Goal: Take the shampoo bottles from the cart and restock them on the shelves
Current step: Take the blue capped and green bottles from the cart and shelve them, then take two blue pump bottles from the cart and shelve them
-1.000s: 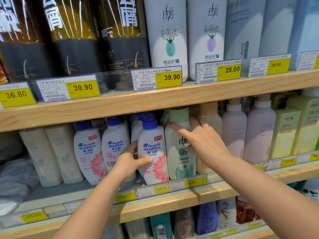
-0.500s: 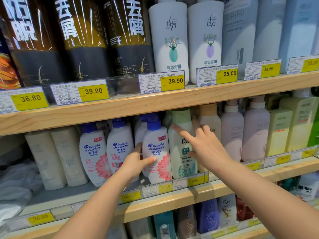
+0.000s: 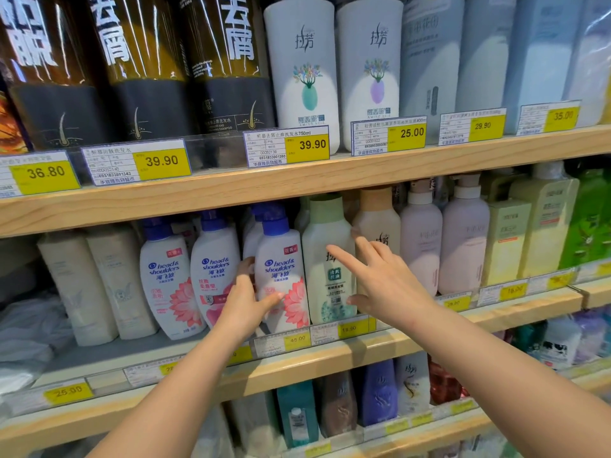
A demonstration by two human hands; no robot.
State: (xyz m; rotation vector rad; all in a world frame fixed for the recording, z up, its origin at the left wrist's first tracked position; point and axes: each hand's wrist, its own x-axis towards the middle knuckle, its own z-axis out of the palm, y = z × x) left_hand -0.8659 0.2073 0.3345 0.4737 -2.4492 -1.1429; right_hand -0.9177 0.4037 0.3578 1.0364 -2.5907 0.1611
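A white Head & Shoulders shampoo bottle with a blue cap and pink flower stands at the front of the middle shelf. My left hand grips its left side, thumb across the front and fingers behind. To its right stands a pale bottle with a green cap, then a beige-capped bottle. My right hand hovers in front of these two with fingers spread, index finger against the green-capped bottle, holding nothing. The cart is out of view.
Two more Head & Shoulders bottles stand left of the gripped one, with cream bottles beyond. Lilac pump bottles fill the right. The upper shelf board hangs close above the caps. Price tags line every shelf edge.
The view has shifted closer to the shelf. My left hand stays on the Head & Shoulders bottle. My right hand has eased back slightly from between the green-capped and beige bottles.
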